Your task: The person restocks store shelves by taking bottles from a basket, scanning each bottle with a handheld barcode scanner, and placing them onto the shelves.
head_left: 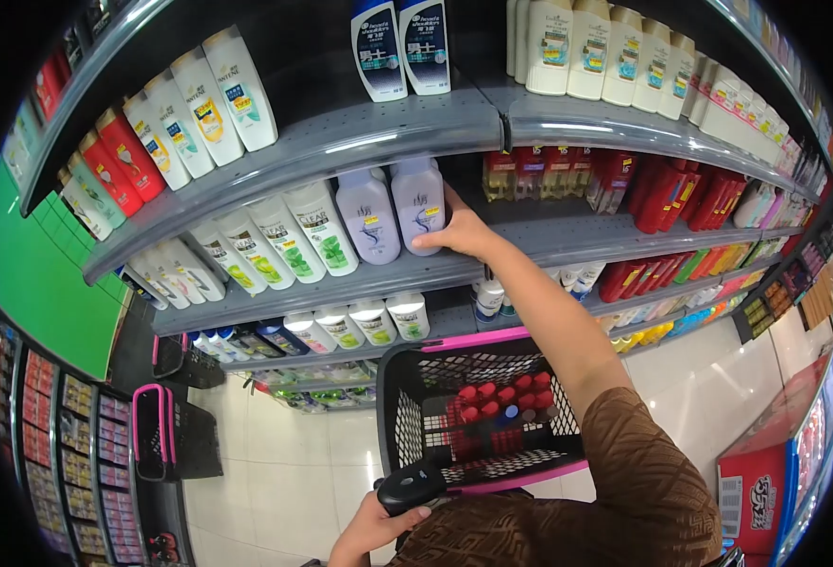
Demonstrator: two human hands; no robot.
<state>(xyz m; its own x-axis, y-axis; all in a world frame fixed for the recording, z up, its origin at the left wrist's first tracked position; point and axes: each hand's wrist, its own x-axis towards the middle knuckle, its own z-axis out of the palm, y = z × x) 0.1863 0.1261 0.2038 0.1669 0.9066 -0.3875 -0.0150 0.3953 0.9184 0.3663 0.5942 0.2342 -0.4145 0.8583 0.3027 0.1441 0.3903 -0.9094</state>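
Note:
My right hand [463, 234] reaches to the middle shelf and is closed around a lilac shampoo bottle [419, 210], thumb on its front and the other fingers mostly hidden behind it. The bottle stands upright beside a matching lilac bottle [367, 219]. Low in the view, my left hand [378, 529] is wrapped round a black rounded handle [412, 487] at the near side of a black shopping cart [399, 406] with pink trim. Inside the cart are several red-capped bottles [492, 402] and a blue-capped one.
White shampoo bottles [274, 236] line the shelf to the left, red bottles [667, 197] to the right. Above juts the upper shelf edge [388, 146]. Black baskets [194, 439] with pink handles stand at the left, a red display box [752, 501] at the lower right.

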